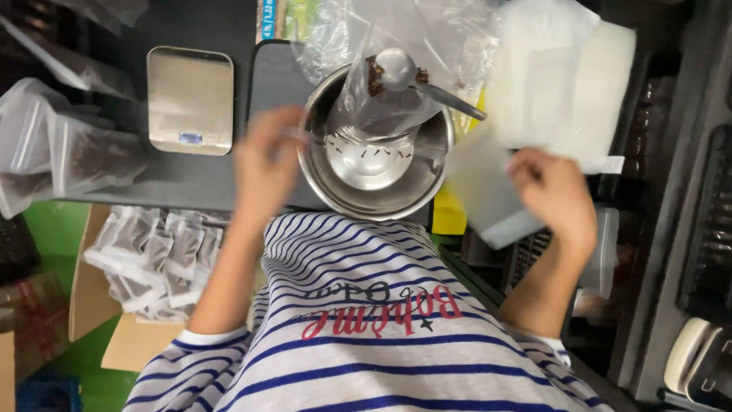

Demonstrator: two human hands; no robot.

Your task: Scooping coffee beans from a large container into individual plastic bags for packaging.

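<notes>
A steel bowl sits on the dark table in front of me. A clear plastic bag with dark dried bits stands in it, and a metal spoon rests across the bag. My left hand is blurred, just left of the bowl's rim, fingers apart and holding nothing I can see. My right hand grips a small empty translucent pouch to the right of the bowl.
A small digital kitchen scale lies at the left. Filled clear bags lie further left. A cardboard box of packed pouches stands below the table. A stack of white pouches lies at the right.
</notes>
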